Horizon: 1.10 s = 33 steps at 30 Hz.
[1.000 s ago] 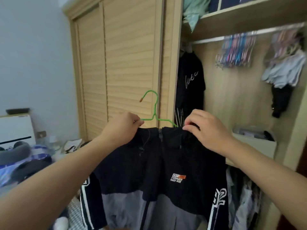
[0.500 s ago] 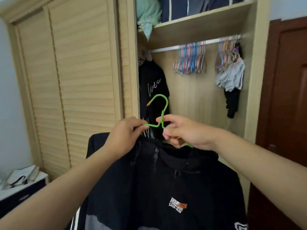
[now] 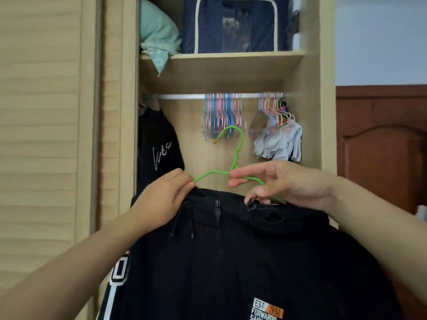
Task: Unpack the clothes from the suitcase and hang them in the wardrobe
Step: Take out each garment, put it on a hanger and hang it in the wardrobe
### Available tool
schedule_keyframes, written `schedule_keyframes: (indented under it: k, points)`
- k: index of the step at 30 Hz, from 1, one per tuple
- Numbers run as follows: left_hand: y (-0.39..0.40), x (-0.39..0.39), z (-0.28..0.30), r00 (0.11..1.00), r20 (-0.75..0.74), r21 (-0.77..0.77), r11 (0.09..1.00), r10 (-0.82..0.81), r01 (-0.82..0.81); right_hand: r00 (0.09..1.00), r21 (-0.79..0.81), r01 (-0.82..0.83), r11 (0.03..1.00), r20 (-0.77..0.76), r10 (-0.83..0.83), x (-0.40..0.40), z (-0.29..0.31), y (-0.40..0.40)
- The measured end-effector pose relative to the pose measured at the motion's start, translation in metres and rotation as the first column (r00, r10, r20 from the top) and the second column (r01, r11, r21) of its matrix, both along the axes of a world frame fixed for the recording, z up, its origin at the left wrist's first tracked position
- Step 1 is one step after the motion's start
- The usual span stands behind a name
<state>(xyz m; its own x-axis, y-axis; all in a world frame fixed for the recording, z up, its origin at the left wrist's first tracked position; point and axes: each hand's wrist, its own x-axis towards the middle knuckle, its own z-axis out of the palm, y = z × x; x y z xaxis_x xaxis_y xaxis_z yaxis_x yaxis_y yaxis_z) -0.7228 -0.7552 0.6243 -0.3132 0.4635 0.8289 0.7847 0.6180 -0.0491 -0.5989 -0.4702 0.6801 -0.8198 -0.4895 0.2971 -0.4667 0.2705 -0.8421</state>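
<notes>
A black zip jacket (image 3: 231, 262) with an orange and white chest label hangs on a green wire hanger (image 3: 238, 148) that I hold up in front of the open wardrobe. My left hand (image 3: 164, 199) grips the jacket's collar and the hanger's left shoulder. My right hand (image 3: 282, 183) pinches the hanger's right arm near the neck, its lower fingers on the collar. The hanger's hook points up, below the white rail (image 3: 182, 96).
Several coloured empty hangers (image 3: 223, 114) and pale small garments (image 3: 279, 144) hang on the rail. A black printed top (image 3: 159, 153) hangs at the left. Above, a shelf (image 3: 221, 68) carries a navy storage bag (image 3: 235, 24) and mint bedding (image 3: 157, 35). A slatted door (image 3: 46, 135) stands left, a brown door (image 3: 381, 158) right.
I have stepped closer to the wardrobe and the view has swung right and up. The hanger with the jacket has risen toward the rail. My right hand shifted from the collar to the hanger.
</notes>
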Motion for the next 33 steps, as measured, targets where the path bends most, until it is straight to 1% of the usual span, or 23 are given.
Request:
schedule_keyframes:
  k: [2,3,5,7,9,11,13,15,17,19,21,23,25,28,31,33]
  points:
    - [-0.007,-0.048,0.024,0.998,0.048,-0.059,0.998,-0.028,0.031,0.999,-0.005,-0.041,0.999,0.021,0.041,-0.024,0.012,-0.012]
    - [-0.012,-0.072,0.038,0.997,0.078,-0.085,0.996,-0.015,0.021,0.999,-0.038,-0.027,0.999,0.036,0.028,-0.038,0.018,-0.020]
    - [-0.022,-0.115,0.059,0.994,0.104,-0.111,0.993,0.035,-0.023,0.996,-0.098,0.053,0.994,0.073,-0.046,-0.067,0.026,-0.038]
    - [-0.035,-0.149,0.077,0.994,0.070,-0.122,0.990,0.081,-0.072,0.991,-0.140,0.116,0.983,0.082,-0.105,-0.090,0.032,-0.052]
    - [-0.055,-0.179,0.092,0.994,-0.007,-0.117,0.987,0.112,-0.112,0.986,-0.215,0.164,0.963,0.070,-0.152,-0.107,0.044,-0.065]
    - [-0.078,-0.209,0.102,0.981,-0.086,-0.109,0.977,0.173,-0.182,0.973,-0.306,0.226,0.925,0.032,-0.227,-0.119,0.063,-0.074]
    - [-0.100,-0.240,0.110,0.960,-0.141,-0.074,0.964,0.242,-0.254,0.951,-0.407,0.261,0.875,-0.049,-0.306,-0.134,0.088,-0.081]
    - [-0.116,-0.267,0.116,0.948,-0.148,-0.006,0.958,0.282,-0.286,0.921,-0.501,0.252,0.828,-0.139,-0.364,-0.154,0.114,-0.091]
    - [-0.127,-0.286,0.122,0.940,-0.139,0.044,0.950,0.312,-0.309,0.898,-0.568,0.227,0.791,-0.193,-0.396,-0.180,0.133,-0.104]
    - [-0.133,-0.306,0.124,0.919,-0.189,0.037,0.938,0.345,-0.345,0.889,-0.575,0.217,0.789,-0.217,-0.403,-0.207,0.141,-0.117]
    - [-0.136,-0.326,0.125,0.887,-0.228,0.035,0.914,0.400,-0.404,0.869,-0.521,0.261,0.813,-0.241,-0.433,-0.237,0.139,-0.129]
    - [-0.135,-0.344,0.127,0.869,-0.239,0.073,0.900,0.433,-0.429,0.866,-0.490,0.288,0.823,-0.235,-0.442,-0.270,0.134,-0.134]
    - [-0.131,-0.355,0.131,0.865,-0.243,0.123,0.898,0.439,-0.422,0.880,-0.495,0.286,0.821,-0.202,-0.429,-0.305,0.131,-0.134]
    - [-0.125,-0.365,0.144,0.843,-0.298,0.179,0.894,0.448,-0.412,0.904,-0.507,0.267,0.820,-0.162,-0.395,-0.350,0.140,-0.126]
    - [-0.120,-0.374,0.165,0.831,-0.330,0.225,0.892,0.448,-0.391,0.914,-0.542,0.240,0.805,-0.154,-0.376,-0.391,0.157,-0.122]
    - [-0.116,-0.378,0.180,0.836,-0.314,0.268,0.887,0.450,-0.377,0.902,-0.544,0.248,0.802,-0.172,-0.396,-0.419,0.169,-0.122]
